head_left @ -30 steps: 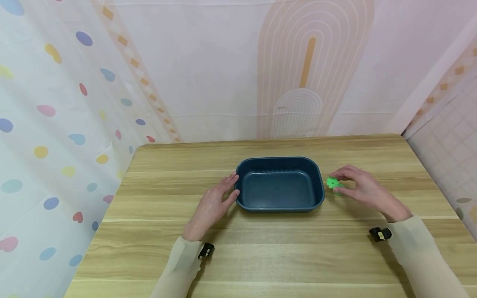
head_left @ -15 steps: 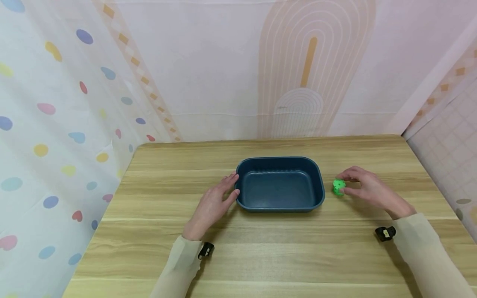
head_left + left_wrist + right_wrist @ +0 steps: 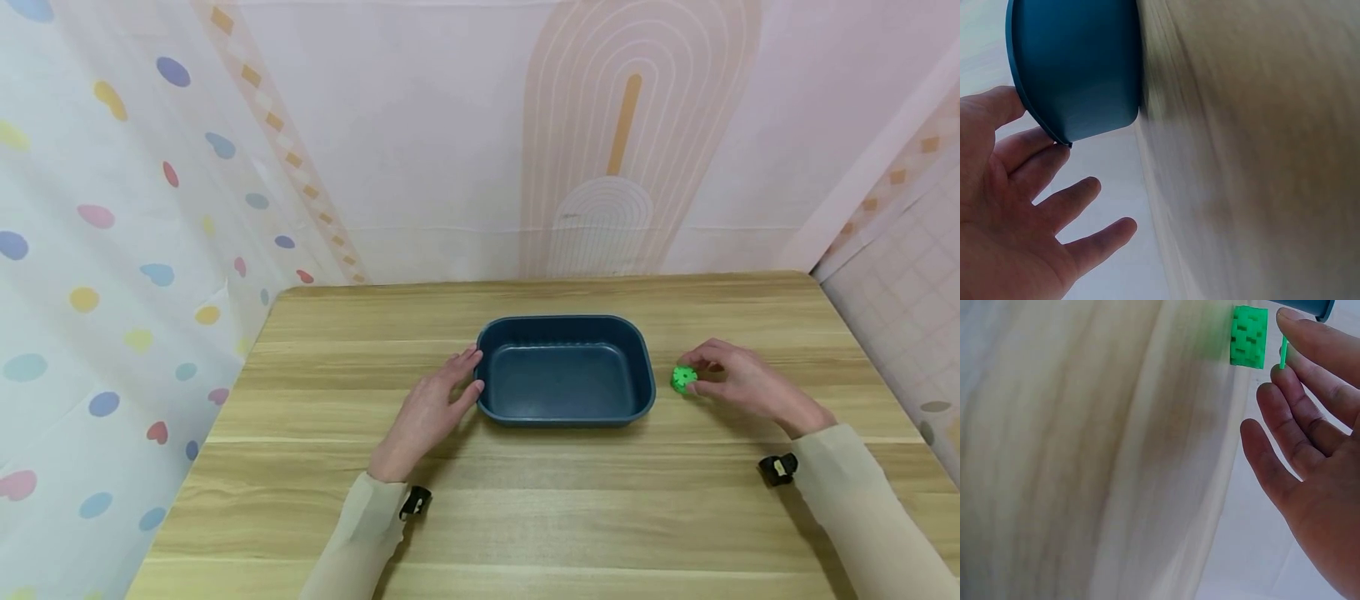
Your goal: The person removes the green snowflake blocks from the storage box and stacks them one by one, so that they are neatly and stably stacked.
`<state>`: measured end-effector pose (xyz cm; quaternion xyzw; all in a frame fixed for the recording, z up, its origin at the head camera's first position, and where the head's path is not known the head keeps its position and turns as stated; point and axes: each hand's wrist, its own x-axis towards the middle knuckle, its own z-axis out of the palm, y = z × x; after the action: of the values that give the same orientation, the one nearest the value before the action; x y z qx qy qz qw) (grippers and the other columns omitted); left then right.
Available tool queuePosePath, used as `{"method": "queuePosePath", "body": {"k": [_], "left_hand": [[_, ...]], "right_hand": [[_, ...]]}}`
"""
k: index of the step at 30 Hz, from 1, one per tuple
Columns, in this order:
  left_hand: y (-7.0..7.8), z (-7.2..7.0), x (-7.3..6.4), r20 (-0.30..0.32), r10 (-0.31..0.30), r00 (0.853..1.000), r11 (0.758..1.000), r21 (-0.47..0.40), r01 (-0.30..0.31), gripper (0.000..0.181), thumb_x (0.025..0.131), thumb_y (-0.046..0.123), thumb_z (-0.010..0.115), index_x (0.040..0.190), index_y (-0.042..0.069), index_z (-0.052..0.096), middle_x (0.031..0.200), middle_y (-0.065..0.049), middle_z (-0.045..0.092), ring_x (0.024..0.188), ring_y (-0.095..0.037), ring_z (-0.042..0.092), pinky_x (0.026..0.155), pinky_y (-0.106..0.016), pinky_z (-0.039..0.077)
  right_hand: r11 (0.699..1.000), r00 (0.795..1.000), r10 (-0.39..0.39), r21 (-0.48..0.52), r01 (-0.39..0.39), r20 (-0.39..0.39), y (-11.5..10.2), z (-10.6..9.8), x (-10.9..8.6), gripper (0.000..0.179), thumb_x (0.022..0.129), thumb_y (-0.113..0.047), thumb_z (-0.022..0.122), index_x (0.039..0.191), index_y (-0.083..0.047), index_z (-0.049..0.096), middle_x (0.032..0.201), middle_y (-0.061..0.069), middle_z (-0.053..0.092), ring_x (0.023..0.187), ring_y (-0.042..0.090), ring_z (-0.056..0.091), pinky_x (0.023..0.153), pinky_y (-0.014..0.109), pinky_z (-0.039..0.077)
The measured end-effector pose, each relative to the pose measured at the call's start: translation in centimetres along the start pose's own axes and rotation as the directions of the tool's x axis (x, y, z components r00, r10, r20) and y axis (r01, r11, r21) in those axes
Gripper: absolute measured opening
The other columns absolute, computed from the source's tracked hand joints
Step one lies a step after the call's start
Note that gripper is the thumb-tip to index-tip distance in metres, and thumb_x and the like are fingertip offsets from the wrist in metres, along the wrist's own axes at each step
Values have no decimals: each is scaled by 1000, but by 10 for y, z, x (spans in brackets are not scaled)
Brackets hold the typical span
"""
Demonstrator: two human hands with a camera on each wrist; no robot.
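Observation:
In the head view, my left hand (image 3: 426, 417) touches the left end of a dark blue rectangular tray (image 3: 570, 421). The left wrist view shows thumb and fingertips at the tray's rim (image 3: 1032, 115), the other fingers spread. Right of the tray, my right hand (image 3: 742, 385) is at a small stack of green notched discs. In the right wrist view, its thumb and fingers pinch one thin green disc (image 3: 1283, 355) seen edge-on, just apart from the green disc stack (image 3: 1249, 337) standing on the table.
A wood-grain table (image 3: 525, 525) carries everything. A patterned curtain (image 3: 435, 150) hangs behind its far edge, and a dotted one (image 3: 112, 333) hangs on the left. Black wrist cameras sit at both cuffs.
My right hand has moved slightly right, away from the tray, bringing the green disc from a tilted position to flat over the stack. My left hand stays at the tray.

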<state>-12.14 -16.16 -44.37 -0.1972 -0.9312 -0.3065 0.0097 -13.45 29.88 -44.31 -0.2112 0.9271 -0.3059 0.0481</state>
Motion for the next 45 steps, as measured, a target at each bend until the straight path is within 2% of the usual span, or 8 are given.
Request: {"method": "queuePosePath", "body": {"k": [23,34,37,40,42,45], "left_hand": [[-1,0,-1,1,-9,1000,1000,-8,9,51,108,29,58,154,10,50,160,-5,44,147,-35,41,117,-54,36],[0,0,0,4,-13,1000,1000,-14,13,51,108,29,58,155,11,49,160,-4,43,147,-33,41,118,-52,36],[0,0,0,6,-15,1000,1000,-14,15,51,108,30,58,155,11,49,161,-3,43,148,-33,41,118,-52,36],[-1,1,0,1,-12,1000,1000,-22,12,51,107,29,58,155,11,50,161,-3,43,147,-34,41,117,-53,36],[-1,0,1,-2,-11,1000,1000,-26,11,51,107,29,59,154,10,50,160,-4,43,147,-34,41,117,-53,37],[-3,1,1,-6,-7,1000,1000,-27,7,51,107,28,59,154,9,50,160,-6,44,147,-35,41,116,-55,38]], "right_hand": [[999,998,32,8,-32,51,0,2,1,28,91,-5,79,117,2,71,112,9,66,95,20,61,81,29,54],[999,998,16,31,-18,59,1,1,-2,38,92,-9,80,126,3,67,116,11,65,97,21,60,81,30,55],[999,998,24,35,-26,58,-1,0,-4,42,93,-10,79,130,3,65,121,14,65,102,26,62,87,39,57],[998,997,46,31,-48,58,-3,0,-6,50,95,-16,78,137,4,61,131,20,63,116,36,62,98,53,53],[999,997,48,20,-49,59,-5,0,-8,57,96,-21,77,142,6,56,140,25,58,128,44,55,105,62,45],[998,997,59,4,-60,56,-10,-1,-10,68,97,-30,75,148,7,48,150,29,49,139,51,43,110,68,36]]}}
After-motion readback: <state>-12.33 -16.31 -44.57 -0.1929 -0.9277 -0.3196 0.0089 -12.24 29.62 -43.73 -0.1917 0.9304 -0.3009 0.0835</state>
